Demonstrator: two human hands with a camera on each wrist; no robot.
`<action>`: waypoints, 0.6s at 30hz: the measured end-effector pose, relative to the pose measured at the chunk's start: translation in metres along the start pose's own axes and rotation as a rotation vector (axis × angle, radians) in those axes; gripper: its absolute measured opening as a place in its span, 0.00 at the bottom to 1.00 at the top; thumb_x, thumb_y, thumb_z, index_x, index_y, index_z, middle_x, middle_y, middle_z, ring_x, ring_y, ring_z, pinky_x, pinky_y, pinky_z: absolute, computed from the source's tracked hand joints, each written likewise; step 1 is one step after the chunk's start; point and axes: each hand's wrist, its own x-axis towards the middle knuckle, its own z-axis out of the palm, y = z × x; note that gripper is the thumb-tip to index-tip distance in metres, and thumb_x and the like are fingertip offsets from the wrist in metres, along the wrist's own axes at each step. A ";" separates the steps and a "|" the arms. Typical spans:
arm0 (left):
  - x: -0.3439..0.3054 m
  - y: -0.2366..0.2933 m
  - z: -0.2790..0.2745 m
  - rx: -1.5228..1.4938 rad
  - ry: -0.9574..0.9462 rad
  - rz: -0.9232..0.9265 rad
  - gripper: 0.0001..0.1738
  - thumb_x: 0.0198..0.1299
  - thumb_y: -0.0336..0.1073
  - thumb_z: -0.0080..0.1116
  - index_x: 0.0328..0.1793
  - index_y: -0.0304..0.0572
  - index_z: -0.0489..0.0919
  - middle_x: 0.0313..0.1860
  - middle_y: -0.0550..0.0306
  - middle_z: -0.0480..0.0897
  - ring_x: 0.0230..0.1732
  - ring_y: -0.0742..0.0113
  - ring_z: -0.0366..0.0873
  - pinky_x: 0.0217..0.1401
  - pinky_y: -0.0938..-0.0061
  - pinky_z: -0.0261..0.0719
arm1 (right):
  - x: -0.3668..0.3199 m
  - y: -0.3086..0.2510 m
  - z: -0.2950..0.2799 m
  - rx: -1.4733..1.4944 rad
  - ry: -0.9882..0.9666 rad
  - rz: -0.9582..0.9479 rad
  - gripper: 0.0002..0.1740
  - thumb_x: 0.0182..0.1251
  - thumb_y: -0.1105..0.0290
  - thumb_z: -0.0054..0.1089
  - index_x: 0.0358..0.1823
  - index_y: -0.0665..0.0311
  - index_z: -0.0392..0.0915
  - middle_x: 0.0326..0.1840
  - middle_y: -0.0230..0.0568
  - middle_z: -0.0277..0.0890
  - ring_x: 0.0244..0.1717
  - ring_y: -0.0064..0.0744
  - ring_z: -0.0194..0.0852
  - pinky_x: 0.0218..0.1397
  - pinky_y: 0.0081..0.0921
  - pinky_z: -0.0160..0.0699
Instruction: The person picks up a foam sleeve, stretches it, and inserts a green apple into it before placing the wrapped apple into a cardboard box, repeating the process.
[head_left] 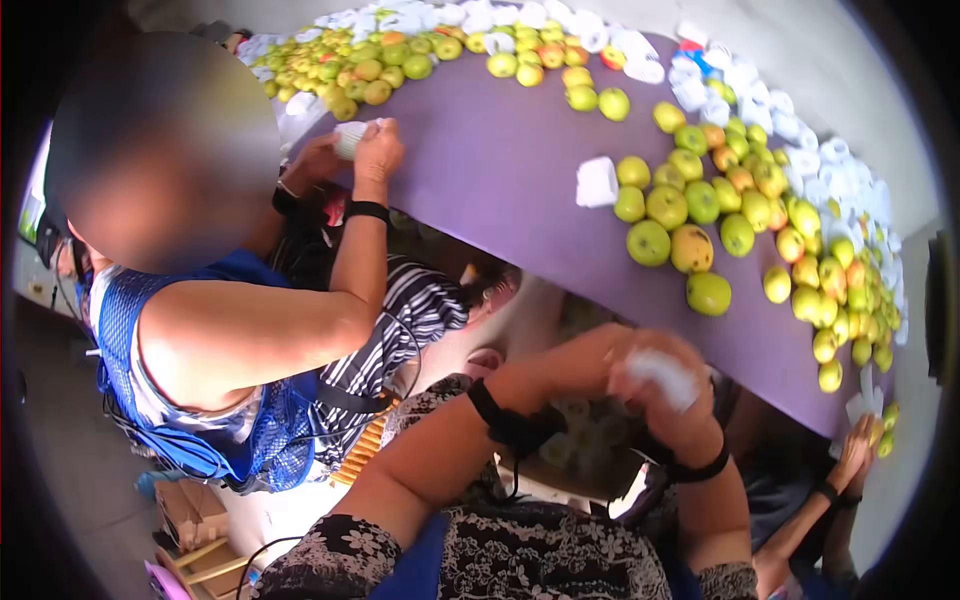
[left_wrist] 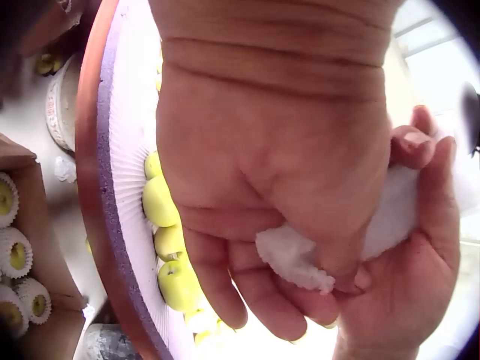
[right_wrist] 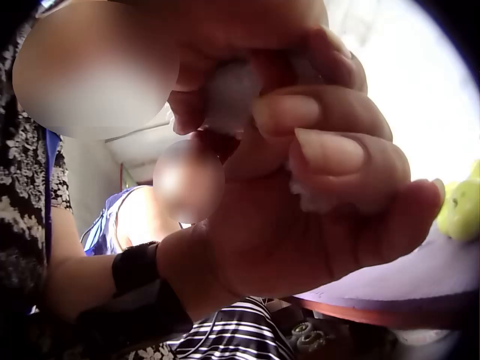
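Observation:
In front of the person, at the near edge of the table, both hands meet around a white foam fruit net (head_left: 665,378). The left hand (left_wrist: 277,172) pinches the net's ragged end with its thumb and curled fingers. From the other side, the right hand (left_wrist: 412,300) holds the net in its fingers and palm. In the right wrist view, the left hand's fingers (right_wrist: 330,154) curl over white foam, with the right hand (right_wrist: 247,22) close above. I cannot tell whether an apple is inside the net.
Many green-yellow apples (head_left: 667,207) lie on the purple tabletop (head_left: 500,180), with white foam nets (head_left: 840,175) piled along its far edge. One foam net (head_left: 597,182) lies nearer. A neighbour's hands (head_left: 375,150) hold a net at left; another person's hands (head_left: 855,450) work at right. A cardboard box (left_wrist: 52,300) holds netted apples.

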 end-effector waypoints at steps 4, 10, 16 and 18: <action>0.000 -0.017 0.004 0.426 0.224 0.063 0.13 0.64 0.43 0.54 0.38 0.41 0.81 0.31 0.57 0.84 0.34 0.59 0.84 0.39 0.68 0.80 | 0.004 0.016 -0.007 0.687 0.132 0.088 0.20 0.75 0.54 0.54 0.42 0.68 0.72 0.24 0.35 0.70 0.28 0.31 0.73 0.41 0.31 0.76; 0.007 0.009 0.008 0.785 0.205 -0.093 0.10 0.60 0.38 0.58 0.44 0.43 0.81 0.38 0.47 0.84 0.42 0.46 0.82 0.43 0.62 0.78 | 0.014 -0.002 -0.013 0.790 0.253 0.227 0.16 0.76 0.56 0.51 0.43 0.64 0.72 0.28 0.36 0.71 0.34 0.34 0.76 0.43 0.31 0.76; 0.007 0.014 0.005 0.482 0.126 -0.210 0.16 0.60 0.37 0.63 0.51 0.37 0.79 0.36 0.50 0.85 0.39 0.59 0.84 0.45 0.67 0.78 | 0.013 0.003 -0.034 0.779 0.294 0.126 0.15 0.75 0.57 0.53 0.46 0.63 0.72 0.31 0.37 0.71 0.42 0.38 0.78 0.47 0.35 0.79; 0.007 0.021 0.008 0.319 0.104 -0.240 0.16 0.62 0.36 0.63 0.52 0.34 0.78 0.34 0.52 0.85 0.40 0.64 0.85 0.46 0.68 0.78 | 0.014 0.013 -0.042 0.878 0.279 0.069 0.15 0.75 0.57 0.53 0.45 0.63 0.72 0.30 0.36 0.70 0.42 0.39 0.78 0.49 0.37 0.79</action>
